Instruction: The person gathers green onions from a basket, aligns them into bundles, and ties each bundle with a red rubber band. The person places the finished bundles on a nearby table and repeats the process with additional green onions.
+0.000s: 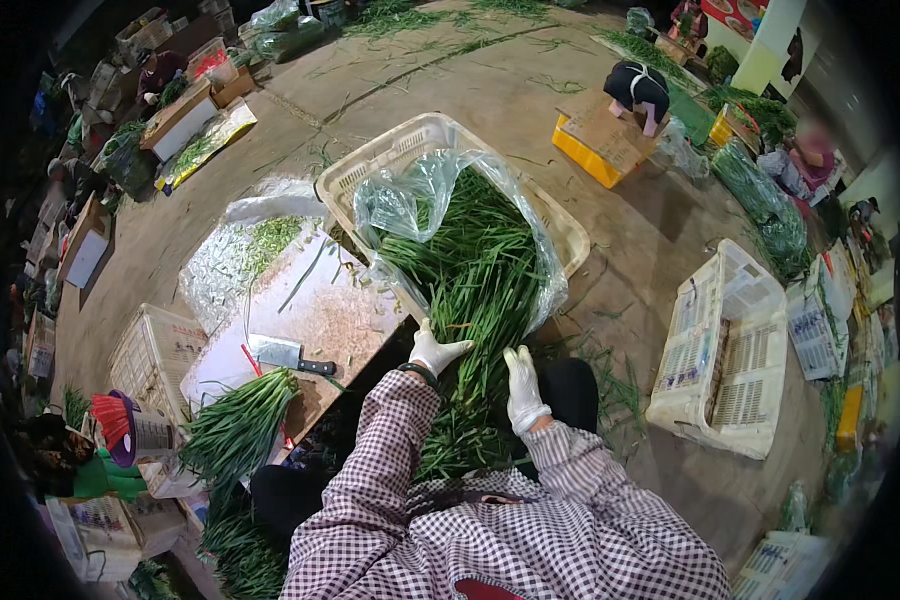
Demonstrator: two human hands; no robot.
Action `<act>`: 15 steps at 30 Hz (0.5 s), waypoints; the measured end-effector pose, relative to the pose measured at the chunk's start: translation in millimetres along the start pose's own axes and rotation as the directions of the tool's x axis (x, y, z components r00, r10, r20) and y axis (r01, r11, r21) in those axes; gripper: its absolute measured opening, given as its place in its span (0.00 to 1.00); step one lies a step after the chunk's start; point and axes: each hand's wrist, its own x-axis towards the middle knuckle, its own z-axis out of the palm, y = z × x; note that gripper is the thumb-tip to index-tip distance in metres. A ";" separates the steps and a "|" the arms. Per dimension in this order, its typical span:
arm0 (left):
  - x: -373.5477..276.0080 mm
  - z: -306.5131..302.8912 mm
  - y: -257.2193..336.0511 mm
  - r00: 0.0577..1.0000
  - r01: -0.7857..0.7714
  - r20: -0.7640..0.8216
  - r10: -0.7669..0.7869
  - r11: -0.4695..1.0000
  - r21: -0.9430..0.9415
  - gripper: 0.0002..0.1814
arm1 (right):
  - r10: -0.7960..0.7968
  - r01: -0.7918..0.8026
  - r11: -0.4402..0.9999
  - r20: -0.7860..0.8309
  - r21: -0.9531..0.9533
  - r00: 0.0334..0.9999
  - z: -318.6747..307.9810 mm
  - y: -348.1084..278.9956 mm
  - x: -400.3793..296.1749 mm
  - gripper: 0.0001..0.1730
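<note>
Loose green chives point(469, 262) fill a clear plastic bag point(401, 202) lining a cream plastic crate point(562, 225). They spill over its near edge towards my lap. My left hand point(433, 351), in a white glove, is at the crate's near corner, thumb spread out against the chives. On the other side of the spill is my right hand point(523, 390), also gloved, its fingers pointing forward beside the leaves. Neither hand is visibly closed around anything. To the left, a cleaver point(277, 351) and a bundle of chives point(244, 420) lie on a worn board point(345, 300).
Trimmings lie on a plastic sheet point(217, 247) behind the board. An open white crate point(742, 360) stands on the floor at right, and a purple-rimmed tub point(139, 435) at left. A dark-topped stool point(637, 86) adjoins a yellow crate point(581, 154). Other people sit farther off.
</note>
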 end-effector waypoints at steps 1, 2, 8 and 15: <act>-9.5 2.0 11.8 1.000 0.031 -0.002 -0.031 0.999 0.017 0.51 | 0.084 -0.085 0.990 0.017 0.112 0.996 5.4 -1.6 2.5 0.42; -23.7 5.0 22.2 0.999 -0.012 -0.049 0.014 0.998 0.056 0.46 | 0.162 -0.168 0.960 0.044 0.222 0.986 10.7 -3.4 5.2 0.43; -87.6 15.4 19.4 0.966 0.094 0.249 0.074 0.795 -0.600 0.25 | 0.411 -0.396 0.849 0.035 0.349 0.911 24.5 26.9 -7.6 0.22; -179.0 -0.2 -65.7 0.893 0.353 0.449 0.035 0.564 -0.746 0.29 | 0.459 -0.693 0.549 0.525 0.467 0.717 21.2 32.9 -97.3 0.24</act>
